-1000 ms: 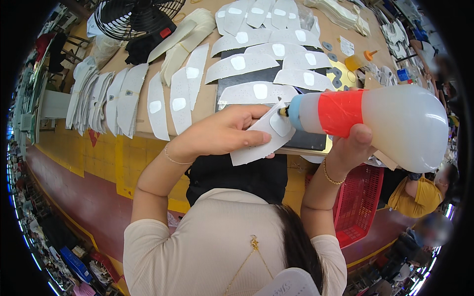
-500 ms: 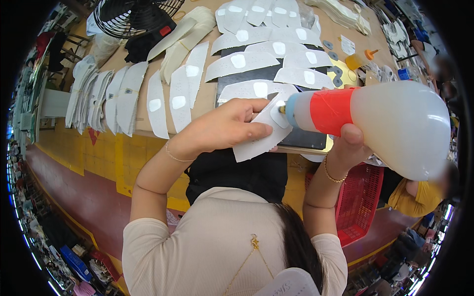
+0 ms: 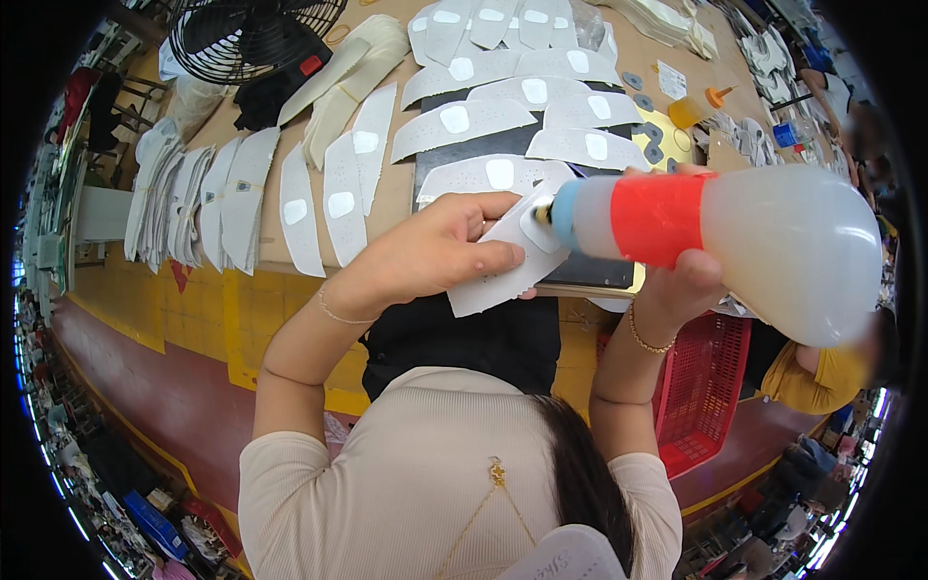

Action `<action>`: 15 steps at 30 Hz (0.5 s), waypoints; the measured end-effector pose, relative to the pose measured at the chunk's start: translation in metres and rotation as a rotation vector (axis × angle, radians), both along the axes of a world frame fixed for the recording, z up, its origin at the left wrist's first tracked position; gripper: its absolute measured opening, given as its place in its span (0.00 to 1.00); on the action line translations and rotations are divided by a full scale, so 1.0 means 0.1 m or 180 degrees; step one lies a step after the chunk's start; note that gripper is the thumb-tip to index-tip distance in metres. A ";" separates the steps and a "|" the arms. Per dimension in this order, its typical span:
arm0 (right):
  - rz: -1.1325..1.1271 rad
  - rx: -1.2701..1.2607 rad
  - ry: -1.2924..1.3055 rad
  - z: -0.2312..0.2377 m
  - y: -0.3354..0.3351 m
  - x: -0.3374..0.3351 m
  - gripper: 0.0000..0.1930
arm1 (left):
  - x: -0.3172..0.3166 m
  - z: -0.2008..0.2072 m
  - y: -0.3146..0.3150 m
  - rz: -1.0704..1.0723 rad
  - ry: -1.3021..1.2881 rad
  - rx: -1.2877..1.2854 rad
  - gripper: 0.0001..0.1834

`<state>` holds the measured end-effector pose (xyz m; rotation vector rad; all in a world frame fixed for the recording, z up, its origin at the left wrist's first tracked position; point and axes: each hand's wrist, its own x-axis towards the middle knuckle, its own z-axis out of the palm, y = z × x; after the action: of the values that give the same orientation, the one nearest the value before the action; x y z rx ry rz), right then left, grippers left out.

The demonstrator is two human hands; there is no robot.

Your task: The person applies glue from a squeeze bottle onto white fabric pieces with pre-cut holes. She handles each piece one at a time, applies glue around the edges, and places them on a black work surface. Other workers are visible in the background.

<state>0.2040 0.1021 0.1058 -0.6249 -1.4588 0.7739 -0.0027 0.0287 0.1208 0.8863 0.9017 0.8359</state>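
My left hand (image 3: 435, 249) pinches a white perforated cut piece (image 3: 488, 286) between thumb and fingers, near the table's front edge. On that piece lies a smooth white patch (image 3: 535, 235). My right hand (image 3: 684, 286) is wrapped round a large translucent squeeze bottle (image 3: 793, 253) with a red band and a light blue collar. Pale liquid shows inside the bottle, which lies nearly level. Its narrow dark nozzle points left at the patch's upper edge; whether it touches cannot be made out. Some fingers of my right hand are hidden behind the bottle.
More patched white pieces (image 3: 462, 123) lie in rows on a dark board and the brown table (image 3: 391, 201). Stacks of pieces (image 3: 164, 198) hang over the front edge at left. A black fan (image 3: 253, 37) stands far left, a yellow bottle (image 3: 688, 111) far right. A red basket (image 3: 698, 396) sits below right.
The whole view has shifted slightly, so the table's contents sit a little further left. The nozzle has moved slightly over the patch. Both hands keep their holds.
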 end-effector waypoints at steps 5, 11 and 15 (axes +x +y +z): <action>0.2125 -0.0801 0.1570 0.06 0.08 0.23 0.42 | -0.09 0.07 -0.06 0.0180 -0.0149 -0.0066 0.27; 0.1615 -0.0434 0.1807 0.08 0.13 0.30 0.47 | -0.21 0.06 -0.14 0.0303 -0.0207 -0.0179 0.29; 0.0396 -0.0628 0.0832 0.06 0.06 0.20 0.48 | -0.23 0.05 -0.19 0.0374 -0.0362 -0.0226 0.30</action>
<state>0.2236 0.1077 0.1122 -0.5612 -1.1982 1.0654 -0.0259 0.0095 0.1260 0.7223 0.8847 0.9406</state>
